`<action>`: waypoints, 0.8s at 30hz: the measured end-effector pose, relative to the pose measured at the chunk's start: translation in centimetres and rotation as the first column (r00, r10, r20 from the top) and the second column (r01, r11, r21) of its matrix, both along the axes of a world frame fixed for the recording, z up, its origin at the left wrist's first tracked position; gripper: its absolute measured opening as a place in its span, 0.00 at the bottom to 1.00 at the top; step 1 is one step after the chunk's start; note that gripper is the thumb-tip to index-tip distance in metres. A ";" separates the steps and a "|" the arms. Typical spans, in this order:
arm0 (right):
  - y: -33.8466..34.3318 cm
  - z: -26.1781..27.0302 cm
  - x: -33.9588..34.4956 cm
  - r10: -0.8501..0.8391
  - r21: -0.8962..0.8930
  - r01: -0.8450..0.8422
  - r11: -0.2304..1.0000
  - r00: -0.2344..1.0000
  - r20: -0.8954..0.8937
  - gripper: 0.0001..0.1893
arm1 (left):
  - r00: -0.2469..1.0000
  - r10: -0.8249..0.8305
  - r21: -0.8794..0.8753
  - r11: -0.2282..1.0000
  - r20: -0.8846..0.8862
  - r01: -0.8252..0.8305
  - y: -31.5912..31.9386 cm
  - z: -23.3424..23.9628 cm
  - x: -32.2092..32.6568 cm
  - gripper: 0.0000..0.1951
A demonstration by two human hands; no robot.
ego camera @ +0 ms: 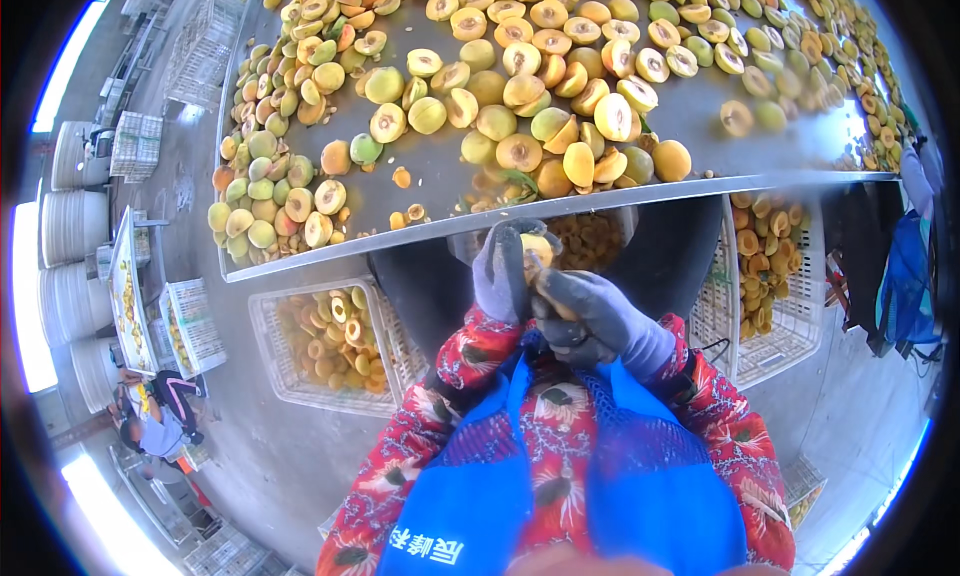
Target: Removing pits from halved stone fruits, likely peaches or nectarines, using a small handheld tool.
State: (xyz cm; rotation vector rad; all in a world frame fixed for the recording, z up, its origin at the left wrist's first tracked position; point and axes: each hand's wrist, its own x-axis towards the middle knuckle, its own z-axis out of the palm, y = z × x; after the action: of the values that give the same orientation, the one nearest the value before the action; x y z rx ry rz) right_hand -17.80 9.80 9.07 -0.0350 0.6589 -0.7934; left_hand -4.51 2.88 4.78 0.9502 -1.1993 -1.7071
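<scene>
My left hand, in a grey-coated glove, holds a halved yellow stone fruit just below the edge of the metal table. Close beside it, my right hand, gloved too, is closed around a tool with a handle; its tip meets the cut face of the fruit. The kind of tool cannot be told, as the fingers cover much of it. In front of me many halved fruits, some with cut faces up, lie spread over the metal table.
Crates of fruit halves stand at the left and right, below the raised table rim. A dark tub is under the edge, near more fruit pieces. A person sits at the far left; another person's sleeve shows far right.
</scene>
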 end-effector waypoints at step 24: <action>1.3 -3.9 -4.2 -0.162 -0.004 0.164 0.986 0.975 0.154 0.20 | -0.028 0.135 -0.138 0.977 0.990 -0.164 -3.1 2.7 17.0 0.22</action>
State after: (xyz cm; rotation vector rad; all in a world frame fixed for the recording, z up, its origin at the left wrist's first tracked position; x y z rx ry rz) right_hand -21.96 11.06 5.21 0.0657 0.5135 -0.9499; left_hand 12.44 -0.17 7.48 2.4827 -1.7922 -0.5154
